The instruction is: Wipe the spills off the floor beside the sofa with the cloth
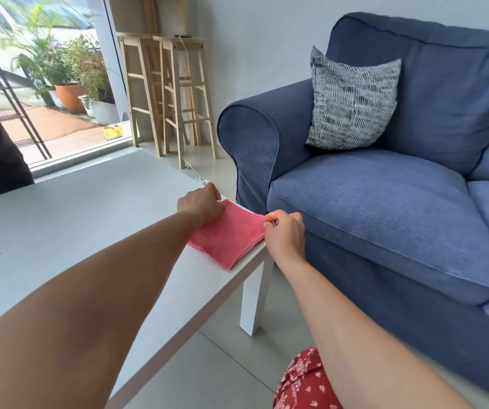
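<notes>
The folded pink cloth (pixel 231 234) lies at the counter (pixel 89 219) corner beside the sofa (pixel 385 202); the 2 hands, left (pixel 200 206) and right (pixel 284 233), pinch opposite edges, probably to lift it.

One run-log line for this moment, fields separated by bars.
stage: pickup | cloth: folded, on table corner | left hand: on cloth | right hand: pinching edge | floor: unwiped

Pink cloth (pixel 231 234), folded flat, lying at the desk (pixel 89 219) corner, at 9 o'clock of the blue sofa (pixel 385 202).
</notes>
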